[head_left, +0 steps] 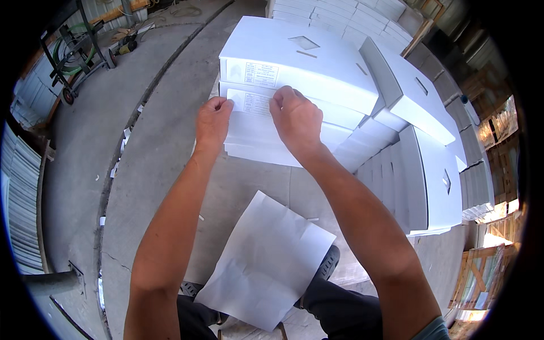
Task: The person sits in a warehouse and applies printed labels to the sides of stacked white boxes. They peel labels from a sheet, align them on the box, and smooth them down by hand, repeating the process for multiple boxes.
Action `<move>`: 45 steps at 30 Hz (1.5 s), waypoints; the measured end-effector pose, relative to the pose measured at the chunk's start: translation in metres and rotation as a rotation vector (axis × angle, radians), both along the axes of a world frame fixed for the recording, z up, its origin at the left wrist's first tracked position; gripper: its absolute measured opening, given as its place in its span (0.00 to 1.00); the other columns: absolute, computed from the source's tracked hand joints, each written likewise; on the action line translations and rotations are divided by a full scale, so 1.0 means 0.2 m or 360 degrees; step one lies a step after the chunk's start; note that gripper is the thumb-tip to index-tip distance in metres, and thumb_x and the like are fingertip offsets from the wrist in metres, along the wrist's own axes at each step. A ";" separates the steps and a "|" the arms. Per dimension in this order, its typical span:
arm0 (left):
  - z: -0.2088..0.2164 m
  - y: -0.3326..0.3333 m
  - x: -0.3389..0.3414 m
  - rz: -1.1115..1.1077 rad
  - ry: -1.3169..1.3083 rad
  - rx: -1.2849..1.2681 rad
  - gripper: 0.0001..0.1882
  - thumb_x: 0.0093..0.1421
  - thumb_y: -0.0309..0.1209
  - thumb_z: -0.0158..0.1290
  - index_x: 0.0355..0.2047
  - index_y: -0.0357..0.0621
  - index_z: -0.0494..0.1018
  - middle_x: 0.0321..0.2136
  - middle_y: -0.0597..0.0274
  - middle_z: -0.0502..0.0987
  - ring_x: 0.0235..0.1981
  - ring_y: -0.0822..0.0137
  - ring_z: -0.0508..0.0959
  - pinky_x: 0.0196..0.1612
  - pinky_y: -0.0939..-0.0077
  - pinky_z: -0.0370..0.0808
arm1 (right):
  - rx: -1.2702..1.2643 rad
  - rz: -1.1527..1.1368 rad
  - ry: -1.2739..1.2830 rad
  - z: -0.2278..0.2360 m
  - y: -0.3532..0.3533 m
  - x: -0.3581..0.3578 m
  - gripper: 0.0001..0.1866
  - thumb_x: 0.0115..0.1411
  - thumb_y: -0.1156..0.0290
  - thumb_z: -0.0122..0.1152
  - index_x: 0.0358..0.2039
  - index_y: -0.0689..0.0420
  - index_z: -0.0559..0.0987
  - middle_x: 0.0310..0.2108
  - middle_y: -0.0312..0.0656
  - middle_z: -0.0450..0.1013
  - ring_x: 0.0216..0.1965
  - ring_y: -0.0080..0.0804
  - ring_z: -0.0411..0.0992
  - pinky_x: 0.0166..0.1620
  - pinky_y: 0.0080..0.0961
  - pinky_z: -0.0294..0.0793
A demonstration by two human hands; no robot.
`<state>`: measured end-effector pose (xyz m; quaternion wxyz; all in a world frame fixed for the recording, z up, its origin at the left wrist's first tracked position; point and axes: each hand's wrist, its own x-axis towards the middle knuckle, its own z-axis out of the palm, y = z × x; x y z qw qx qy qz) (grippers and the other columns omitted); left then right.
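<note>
A white printed label (256, 104) lies against the front of the second white box in a stack. My left hand (213, 120) pinches it near its left end, thumb and finger pressed together. At its right end, my right hand (298, 118) is closed in a pinch, fingertips partly hidden behind the knuckles. The top box (294, 45) bears a similar label (262, 74) on its front and a diamond-shaped mark on its lid. Over my legs rests a large, creased white sheet of paper (263, 260).
More white boxes (433, 175) stand to the right, some on edge, with a further stack (351, 17) behind. A wheeled cart (76, 56) with a green hose is at the far left. Wooden crates (481, 272) line the right side. A dark groove (150, 85) crosses the concrete floor.
</note>
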<state>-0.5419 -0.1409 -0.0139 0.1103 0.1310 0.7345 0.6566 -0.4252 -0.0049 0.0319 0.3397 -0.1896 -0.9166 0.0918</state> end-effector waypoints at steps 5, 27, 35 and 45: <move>-0.04 0.05 -0.05 0.0083 0.0166 -0.0058 0.15 0.59 0.37 0.57 0.39 0.37 0.80 0.29 0.59 0.81 0.29 0.67 0.77 0.37 0.72 0.74 | 0.0184 -0.0013 0.0069 -0.03 0.02 -0.04 0.07 0.61 0.69 0.61 0.29 0.56 0.74 0.24 0.40 0.76 0.23 0.38 0.78 0.23 0.35 0.74; -0.06 0.16 -0.01 0.0290 0.0495 -0.0448 0.16 0.63 0.41 0.53 0.39 0.40 0.76 0.33 0.54 0.82 0.37 0.51 0.81 0.44 0.58 0.75 | 0.0409 -0.0048 0.0087 -0.08 0.07 -0.09 0.08 0.58 0.69 0.65 0.28 0.55 0.73 0.27 0.39 0.75 0.29 0.35 0.78 0.30 0.31 0.78; -0.06 0.18 0.01 0.0329 0.0500 -0.0541 0.16 0.65 0.42 0.52 0.40 0.41 0.75 0.34 0.55 0.81 0.38 0.51 0.81 0.43 0.56 0.75 | 0.0393 -0.0075 0.0092 -0.08 0.07 -0.11 0.07 0.58 0.69 0.65 0.30 0.55 0.75 0.29 0.39 0.77 0.29 0.35 0.78 0.30 0.31 0.78; -0.03 0.18 0.03 0.0311 0.0509 -0.0644 0.14 0.66 0.42 0.51 0.39 0.42 0.73 0.36 0.56 0.81 0.39 0.51 0.81 0.43 0.55 0.75 | 0.0277 -0.0060 0.0113 -0.08 0.07 -0.10 0.07 0.59 0.67 0.65 0.31 0.53 0.75 0.29 0.37 0.78 0.28 0.37 0.78 0.32 0.33 0.76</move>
